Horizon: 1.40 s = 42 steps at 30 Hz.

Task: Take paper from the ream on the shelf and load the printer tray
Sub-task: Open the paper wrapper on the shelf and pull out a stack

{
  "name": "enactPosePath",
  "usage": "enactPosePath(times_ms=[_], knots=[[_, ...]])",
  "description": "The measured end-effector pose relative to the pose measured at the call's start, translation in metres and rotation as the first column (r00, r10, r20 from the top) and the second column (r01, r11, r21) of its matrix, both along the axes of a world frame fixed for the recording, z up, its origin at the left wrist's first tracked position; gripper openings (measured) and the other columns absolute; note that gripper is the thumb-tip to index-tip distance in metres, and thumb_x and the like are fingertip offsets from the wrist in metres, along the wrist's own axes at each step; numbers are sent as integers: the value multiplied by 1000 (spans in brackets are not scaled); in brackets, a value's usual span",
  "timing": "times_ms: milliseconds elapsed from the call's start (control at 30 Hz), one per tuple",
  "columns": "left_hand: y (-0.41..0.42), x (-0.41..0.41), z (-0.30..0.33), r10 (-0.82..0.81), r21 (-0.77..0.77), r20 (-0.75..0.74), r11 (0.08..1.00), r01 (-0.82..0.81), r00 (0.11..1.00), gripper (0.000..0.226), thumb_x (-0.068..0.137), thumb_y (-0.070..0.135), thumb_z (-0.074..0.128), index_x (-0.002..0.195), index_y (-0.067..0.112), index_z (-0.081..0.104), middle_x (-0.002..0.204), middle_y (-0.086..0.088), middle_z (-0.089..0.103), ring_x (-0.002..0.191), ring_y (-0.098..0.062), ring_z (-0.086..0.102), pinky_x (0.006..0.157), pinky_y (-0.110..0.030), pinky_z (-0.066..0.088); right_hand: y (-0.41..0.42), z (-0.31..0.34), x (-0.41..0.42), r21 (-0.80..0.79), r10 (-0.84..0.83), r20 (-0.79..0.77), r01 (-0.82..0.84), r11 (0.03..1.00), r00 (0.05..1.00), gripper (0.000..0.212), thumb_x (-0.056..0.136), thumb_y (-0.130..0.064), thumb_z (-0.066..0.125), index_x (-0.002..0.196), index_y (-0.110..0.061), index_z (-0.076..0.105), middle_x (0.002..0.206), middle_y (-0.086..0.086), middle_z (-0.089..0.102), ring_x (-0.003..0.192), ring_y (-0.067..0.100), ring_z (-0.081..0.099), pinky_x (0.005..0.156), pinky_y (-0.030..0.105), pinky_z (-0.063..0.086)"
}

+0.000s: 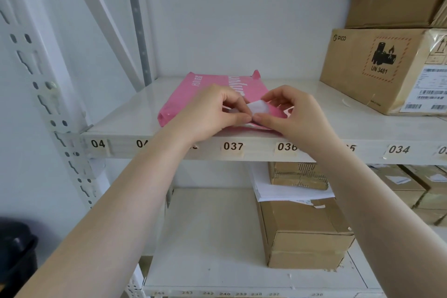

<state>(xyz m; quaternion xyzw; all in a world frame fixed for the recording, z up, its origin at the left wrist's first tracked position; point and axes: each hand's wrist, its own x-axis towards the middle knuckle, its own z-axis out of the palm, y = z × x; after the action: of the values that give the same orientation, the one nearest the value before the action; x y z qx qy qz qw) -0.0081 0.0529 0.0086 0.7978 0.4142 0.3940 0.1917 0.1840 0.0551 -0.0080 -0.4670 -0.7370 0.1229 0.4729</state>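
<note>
A pink-wrapped paper ream (191,89) lies flat on the white shelf (125,116), its near end at the shelf's front edge. Both my hands rest on that near end. My left hand (212,113) pinches the wrapper edge between thumb and fingers. My right hand (290,113) pinches the same end from the right, thumb tips nearly touching. A white flap of the wrapper's inner side (258,107) curls up between my fingers. The sheets inside are hidden. No printer is in view.
A brown PICO carton (377,68) stands on the same shelf to the right, with more cartons stacked above it. The lower shelf (208,237) holds a cardboard box (302,232) with loose white sheets (285,191) on it. A dark object (17,249) sits at lower left.
</note>
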Motion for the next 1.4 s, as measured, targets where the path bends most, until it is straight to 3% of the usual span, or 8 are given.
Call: enactPosePath(times_ms=[100,300,467,667,867,1033,1233,1400], knots=[[2,-11,4,60,37,16,997,-61,998,24,68,19,83,84,18,66,83,9,69,67,1,59,60,-6,42,-3,3,-2,-15,29,-23,-29,999,999,35,64,-35,83,93,-20,69,88,3,70,85,21,61,72,23,43],[9,-19,9,73,33,14,997,-73,997,13,72,26,81,69,21,69,53,19,61,47,5,48,48,-6,33,-3,14,-19,-41,36,40,-34,999,999,34,61,-44,82,88,-25,70,83,-5,70,84,20,62,95,51,42],[18,-24,16,68,24,82,997,-70,994,16,77,22,77,68,17,65,45,11,60,35,0,47,38,-11,33,1,8,-26,-95,77,86,-69,993,993,36,61,-41,82,89,-23,68,81,-7,69,84,22,63,95,54,42],[19,-29,9,-29,40,111,999,25,993,26,79,13,75,77,25,53,75,2,65,59,-4,57,58,-15,43,9,10,-24,-115,113,-102,-125,986,988,38,59,-49,83,81,-20,71,72,-5,67,63,9,55,65,29,43],[7,-38,3,-54,165,-93,984,69,994,9,78,28,75,82,35,73,107,14,62,99,0,56,79,-14,42,13,12,-25,-146,117,-115,-133,980,986,26,63,-40,83,72,-18,72,63,-3,61,57,8,47,56,26,36],[3,-32,-1,83,292,-167,956,-31,982,13,72,35,80,82,35,73,116,16,56,97,4,50,87,-29,45,16,14,-26,-194,128,-198,-167,967,972,20,66,-32,84,67,-15,73,57,-4,62,51,7,50,47,15,38],[-1,-24,-2,183,339,-183,934,-113,966,8,74,32,77,74,26,71,114,17,57,95,0,46,78,-19,36,20,16,-27,-228,93,-209,-141,963,974,16,66,-28,84,61,-18,72,41,-13,53,37,0,39,39,11,31],[-4,-23,-2,181,335,-214,937,-102,960,12,74,35,76,71,25,70,110,18,54,103,-7,42,96,-26,34,22,15,-29,-244,58,-207,-109,964,977,20,62,-31,85,65,-15,73,57,-2,60,51,7,47,54,21,37]])
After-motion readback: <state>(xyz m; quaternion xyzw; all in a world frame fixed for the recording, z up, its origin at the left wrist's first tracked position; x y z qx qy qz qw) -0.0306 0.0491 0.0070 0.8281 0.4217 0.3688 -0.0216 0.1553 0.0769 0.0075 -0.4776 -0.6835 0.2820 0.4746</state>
